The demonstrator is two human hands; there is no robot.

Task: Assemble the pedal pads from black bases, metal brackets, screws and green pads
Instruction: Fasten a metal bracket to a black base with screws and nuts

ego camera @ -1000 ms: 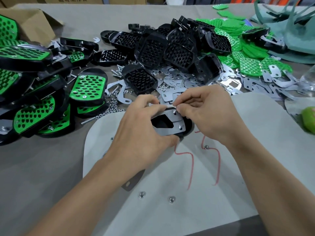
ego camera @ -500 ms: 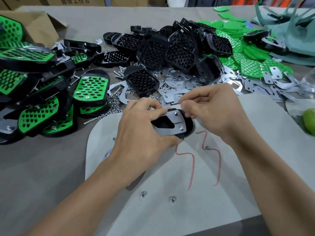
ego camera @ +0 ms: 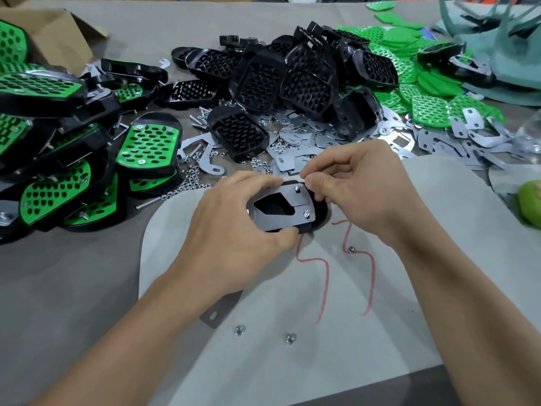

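Work piece: one black base [ego camera: 320, 214] lies underside up on the white mat [ego camera: 380, 332], at its far middle edge, between my two hands.
Fitted part: a metal bracket [ego camera: 282, 221] lies flat on that base, with two screws [ego camera: 306, 213] standing up through its right end.
Left hand [ego camera: 234, 230]: clamped on the base, thumb on the near edge and fingers curled over the far edge.
Right hand [ego camera: 357, 194]: thumb and forefinger are drawn together at the far edge, just above the farther screw. I cannot tell whether they hold anything.
Mat, other items: two loose nuts [ego camera: 239, 330] lie near the front, a third sits by the red scrawled lines [ego camera: 323, 276], and a spare bracket [ego camera: 218, 313] shows from under my left forearm.
Stock, far centre: a heap of black bases [ego camera: 281, 80] on the tabletop [ego camera: 58, 288].
Stock, far right: a spread of green pads [ego camera: 430, 109].
Stock, between heap and mat: loose brackets [ego camera: 322, 139], with small nuts [ego camera: 190, 180] and screws scattered among them.
Finished goods, left: stacked pedal pads [ego camera: 146, 148], green faces in black frames.
Far left corner: an open cardboard box [ego camera: 58, 36].
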